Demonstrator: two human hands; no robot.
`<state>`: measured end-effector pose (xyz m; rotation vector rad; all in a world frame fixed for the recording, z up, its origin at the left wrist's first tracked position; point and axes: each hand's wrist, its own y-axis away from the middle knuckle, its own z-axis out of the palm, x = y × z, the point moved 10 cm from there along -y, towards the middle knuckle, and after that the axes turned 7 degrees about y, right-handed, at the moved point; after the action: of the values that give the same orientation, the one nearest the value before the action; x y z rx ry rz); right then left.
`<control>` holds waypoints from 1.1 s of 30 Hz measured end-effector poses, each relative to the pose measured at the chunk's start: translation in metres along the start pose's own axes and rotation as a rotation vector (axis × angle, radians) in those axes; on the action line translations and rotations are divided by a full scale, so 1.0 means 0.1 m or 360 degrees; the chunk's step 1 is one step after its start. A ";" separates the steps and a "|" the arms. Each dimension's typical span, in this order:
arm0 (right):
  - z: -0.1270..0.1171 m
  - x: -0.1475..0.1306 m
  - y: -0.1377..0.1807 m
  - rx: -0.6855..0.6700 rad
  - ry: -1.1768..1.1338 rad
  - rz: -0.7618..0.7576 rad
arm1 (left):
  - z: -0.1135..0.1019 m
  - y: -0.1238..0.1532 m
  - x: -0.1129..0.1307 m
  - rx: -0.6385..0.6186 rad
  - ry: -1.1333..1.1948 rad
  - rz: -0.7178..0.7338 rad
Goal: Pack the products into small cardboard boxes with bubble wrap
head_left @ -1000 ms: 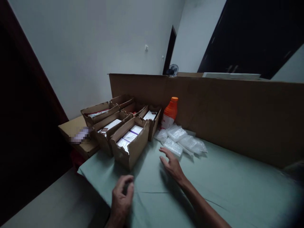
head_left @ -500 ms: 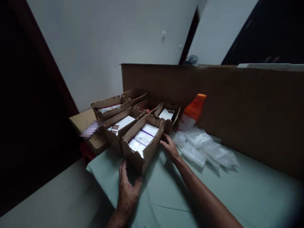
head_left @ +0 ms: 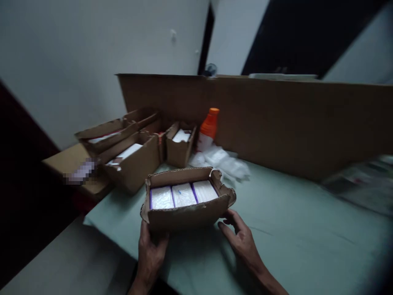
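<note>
An open-topped cardboard box [head_left: 187,217] is between my two hands, turned lengthwise across my view. Inside it sit white, plastic-wrapped packs [head_left: 184,195] with purple edges, in a row. My left hand [head_left: 150,250] grips the box's left end from below, its thumb at the near side. At the right end my right hand [head_left: 238,233] holds the lower corner, with some fingers hidden behind the cardboard. Whether the box's underside touches the table is hard to tell.
A green-covered table [head_left: 276,229] lies below. More cardboard boxes [head_left: 138,164] stand at the back left. Beside them are an orange-capped bottle [head_left: 208,129] and clear plastic packets [head_left: 225,162]. A tall cardboard panel [head_left: 276,119] runs behind. Blurred plastic items [head_left: 362,184] lie far right.
Both hands have drawn the box with the white packs away from the other boxes, towards me, and turned it sideways. The camera view has swung to the right.
</note>
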<state>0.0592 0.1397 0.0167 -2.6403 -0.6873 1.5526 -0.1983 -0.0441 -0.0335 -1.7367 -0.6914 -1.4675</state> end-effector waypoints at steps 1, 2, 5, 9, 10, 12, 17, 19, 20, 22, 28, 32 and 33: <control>-0.19 0.09 0.16 0.0074 0.0019 0.0057 | 0.13 0.12 0.01 -0.0091 0.0007 -0.0007; -0.37 0.18 0.32 0.0153 0.0041 0.0109 | 0.25 0.24 0.01 -0.0178 0.0002 -0.0014; -0.86 0.46 0.77 0.0398 0.0130 0.0253 | 0.54 0.56 -0.01 -0.0356 -0.0081 0.0007; -1.20 0.71 1.12 0.0537 0.0209 0.0372 | 0.85 0.75 -0.03 -0.0535 -0.0129 0.0064; -1.22 0.74 1.14 0.0516 0.0200 0.0385 | 0.93 0.74 -0.03 -0.0593 -0.0116 0.0063; -1.21 0.76 1.06 0.0414 0.0165 0.0393 | 1.10 0.64 0.00 -0.0706 -0.0069 0.0043; -1.14 0.72 0.51 0.0192 0.0175 0.0338 | 1.58 0.14 0.21 -0.0923 0.0091 0.0015; -1.14 0.75 0.24 0.0202 0.0184 0.0306 | 1.79 -0.08 0.27 -0.0977 0.0162 0.0007; -1.13 0.78 0.12 0.0215 0.0173 0.0293 | 1.88 -0.19 0.29 -0.0988 0.0202 0.0010; -1.10 0.85 -0.06 0.0251 0.0125 0.0274 | 2.05 -0.36 0.29 -0.1003 0.0269 0.0030; -0.98 1.14 -0.17 0.0390 -0.0024 0.0205 | 2.30 -0.56 0.11 -0.0980 0.0269 0.0055; -0.98 1.30 -0.21 0.0427 -0.0068 0.0224 | 2.34 -0.56 0.03 -0.0902 0.0214 0.0075; -0.98 1.31 -0.23 0.0424 -0.0066 0.0226 | 2.34 -0.57 0.03 -0.0894 0.0206 0.0081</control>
<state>0.1865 0.2302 -0.0368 -2.5115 -0.2743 1.6078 -0.1078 0.1795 -0.0349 -2.0207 -0.1656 -1.8369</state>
